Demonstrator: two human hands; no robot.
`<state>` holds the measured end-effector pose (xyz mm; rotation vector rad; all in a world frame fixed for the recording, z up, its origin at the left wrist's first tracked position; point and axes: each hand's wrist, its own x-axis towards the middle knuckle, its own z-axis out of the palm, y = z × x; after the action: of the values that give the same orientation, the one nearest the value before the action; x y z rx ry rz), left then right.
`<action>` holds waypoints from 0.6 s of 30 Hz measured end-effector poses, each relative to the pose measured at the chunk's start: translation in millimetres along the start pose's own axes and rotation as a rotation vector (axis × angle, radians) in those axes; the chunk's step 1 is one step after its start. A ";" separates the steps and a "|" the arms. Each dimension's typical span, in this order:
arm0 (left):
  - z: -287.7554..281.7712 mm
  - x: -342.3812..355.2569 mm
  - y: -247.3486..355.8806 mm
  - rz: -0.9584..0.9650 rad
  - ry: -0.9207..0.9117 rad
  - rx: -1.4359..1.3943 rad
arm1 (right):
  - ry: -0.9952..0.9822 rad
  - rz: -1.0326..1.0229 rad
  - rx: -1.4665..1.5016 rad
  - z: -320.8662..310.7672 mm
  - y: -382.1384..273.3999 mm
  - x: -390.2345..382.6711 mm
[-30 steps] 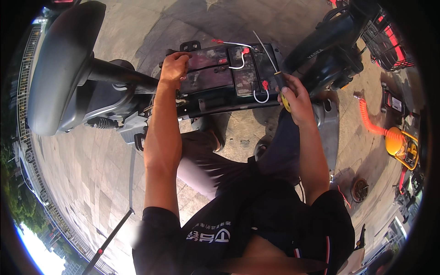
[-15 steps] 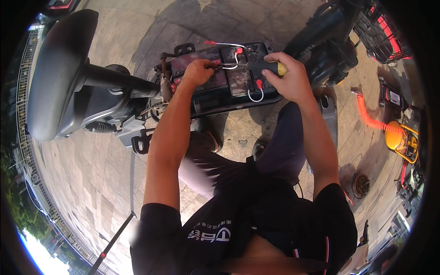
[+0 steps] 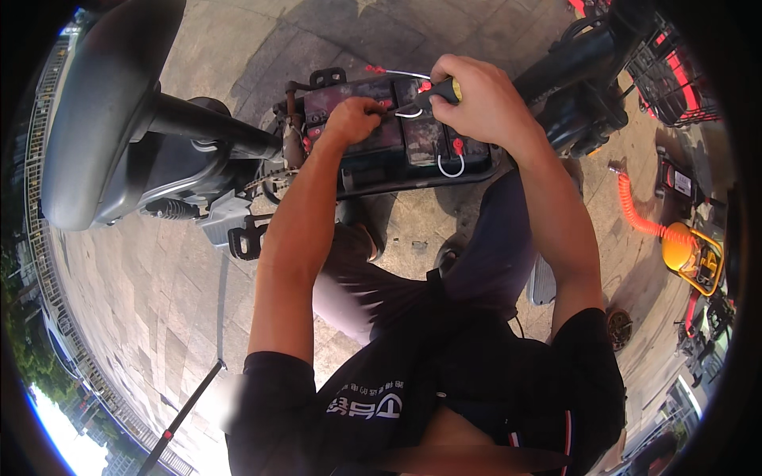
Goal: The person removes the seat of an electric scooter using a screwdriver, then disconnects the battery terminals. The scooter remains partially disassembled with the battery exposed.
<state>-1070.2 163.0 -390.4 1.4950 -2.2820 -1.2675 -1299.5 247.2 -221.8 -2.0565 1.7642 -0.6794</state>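
Observation:
My right hand (image 3: 486, 99) grips a screwdriver (image 3: 441, 95) by its black and yellow handle. The tool's shaft slants down to the left, toward the fingertips of my left hand (image 3: 352, 123). Those fingers are pinched together over the dark batteries (image 3: 429, 145); what they hold is too small to make out. A short white wire (image 3: 409, 116) lies just beside the shaft. Another white wire (image 3: 451, 174) loops from a red terminal cover (image 3: 458, 146) at the batteries' right end. Behind them a loose white wire (image 3: 405, 74) ends in red.
The batteries sit in the floor of an electric scooter, between its grey-black seat (image 3: 111, 119) and black front column (image 3: 571, 67). On the right are a coiled orange hose (image 3: 631, 208) and a yellow device (image 3: 679, 247). A black pole (image 3: 186, 407) stands at lower left.
My right hand has turned and lifted the screwdriver's handle, so the tool is steeper and its handle nearer the far edge. My left hand keeps its pinch. The whole view has shifted slightly.

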 end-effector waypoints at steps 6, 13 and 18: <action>-6.6 -1.2 3.8 0.025 -0.040 -0.007 | 0.113 -0.255 -0.297 40.7 -39.8 100.7; -13.5 -5.4 4.2 0.062 -0.079 -0.118 | 0.106 -0.265 0.894 97.8 -33.5 141.3; -15.2 -7.1 6.5 0.055 -0.117 -0.185 | -0.519 -0.212 1.276 85.2 -7.1 135.4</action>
<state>-1063.3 161.0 -373.9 1.3205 -2.1865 -1.5399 -1230.6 111.0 -270.3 -1.2826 0.5027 -0.8800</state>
